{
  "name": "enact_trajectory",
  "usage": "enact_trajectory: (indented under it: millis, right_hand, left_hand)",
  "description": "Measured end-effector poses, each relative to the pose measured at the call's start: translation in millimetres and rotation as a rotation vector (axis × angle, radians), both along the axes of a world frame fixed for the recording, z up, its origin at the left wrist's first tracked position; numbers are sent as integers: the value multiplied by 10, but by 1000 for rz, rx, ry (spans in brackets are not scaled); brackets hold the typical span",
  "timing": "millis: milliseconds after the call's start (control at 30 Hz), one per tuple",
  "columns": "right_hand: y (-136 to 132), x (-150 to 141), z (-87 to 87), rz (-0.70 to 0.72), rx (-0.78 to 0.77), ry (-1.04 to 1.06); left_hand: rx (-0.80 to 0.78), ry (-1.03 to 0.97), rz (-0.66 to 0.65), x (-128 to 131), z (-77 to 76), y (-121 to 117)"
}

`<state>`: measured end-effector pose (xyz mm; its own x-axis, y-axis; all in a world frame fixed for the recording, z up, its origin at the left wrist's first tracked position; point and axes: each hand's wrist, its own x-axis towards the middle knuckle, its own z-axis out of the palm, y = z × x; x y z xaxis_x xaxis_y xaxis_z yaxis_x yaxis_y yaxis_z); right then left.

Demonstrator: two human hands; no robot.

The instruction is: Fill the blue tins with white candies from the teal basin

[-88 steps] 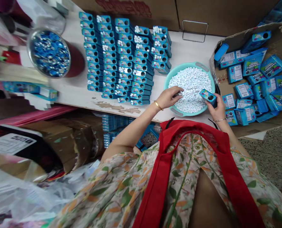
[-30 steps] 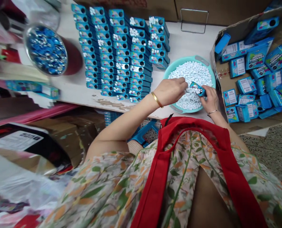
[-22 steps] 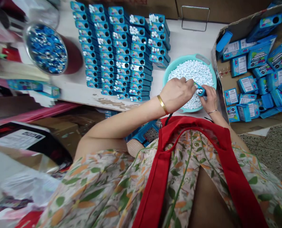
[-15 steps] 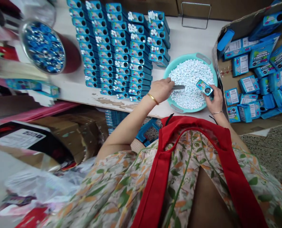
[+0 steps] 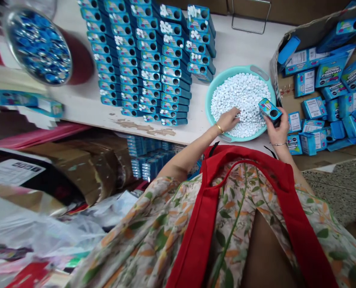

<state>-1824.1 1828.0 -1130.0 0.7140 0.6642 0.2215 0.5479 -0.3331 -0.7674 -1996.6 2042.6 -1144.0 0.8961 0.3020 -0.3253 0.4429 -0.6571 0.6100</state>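
Note:
In the head view a turquoise basin [image 5: 209, 98] holds a heap of small white candy pellets [image 5: 240, 90]. My left hand [image 5: 229, 120] reaches in from the near left, its fingers closed and bent down among the pellets. Whatever it grips is hidden; no metal tool shows there now. At the basin's right rim my right hand [image 5: 278, 125] holds a small blue candy box [image 5: 270, 109], tilted, with the round dark hole in its end turned up.
Rows of blue boxes [image 5: 150, 56] stand left of the basin, some with pellets on top. An open carton [image 5: 288, 86] of blue boxes touches its right side. A metal pot [image 5: 68, 60] of shiny blue pieces stands far left. A wire stand [image 5: 250, 30] is behind.
My left hand has moved right and down into the pellets, and the grey metal tool in it has gone from sight. My right hand and the box have shifted slightly right.

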Motion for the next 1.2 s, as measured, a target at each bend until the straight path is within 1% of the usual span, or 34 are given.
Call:
enact_trajectory:
  millis: [67,100,167,267,367,467,533,600,667,733,800,833,900,933,1000,1067,1100,1133,1200]
  right_hand:
    - [-1,12,-11,-7,-10,-4]
    - [7,15,-19,-5,-18,-12]
    - [44,6,-34,17,-38,-43]
    - [147,-50,-41,96,-73,-112]
    - [267,-138,-18,197,-110,-157]
    - [354,-214,16,256,-136,-185]
    - [382,-246,25,271,-140,-197]
    - [389,-263,16,282,-136,-200]
    - [386,-267,-7,288,-126,-197]
    - [379,-261,-36,293,-110,-195]
    - [372,-248,-60,296,-100,-194]
    - [367,-239,-69,295,-100,-190]
    - [350,-218,-80,284,-109,-175]
    - [336,-207,-82,274,-114,-166]
    - [298,-180,-80,249,-108,-154]
    - [251,-151,-68,208,-91,-155]
    - [227,-137,-58,183,-83,-158]
    - [204,-123,-46,158,-76,-160]
    - [162,-99,-21,113,-64,-162]
  left_hand:
    - [-2,-114,-31,-198,118,190]
    - [10,-167,-50,-289,213,277]
    - [56,-237,-88,-425,468,404]
    - [151,-215,-140,-480,929,452]
    - [262,-132,-210,-389,1351,370]
    - [379,-31,-267,-245,1669,232]
    - [445,23,-276,-160,1831,130]
    - [490,39,-268,-96,1960,21]
    - [511,29,-257,-55,2059,-85]
    - [511,18,-253,-38,2122,-167]
    - [500,14,-254,-56,2132,-185]
    - [492,10,-252,-81,2109,-157]
    - [481,-5,-227,-162,1984,-17]
    - [479,-12,-199,-213,1878,92]
    - [480,-3,-112,-312,1584,347]
    - [475,62,-24,-361,1218,574]
    - [466,111,-1,-352,1030,646]
    - [452,158,4,-316,852,682]
    - [408,228,-35,-174,552,643]
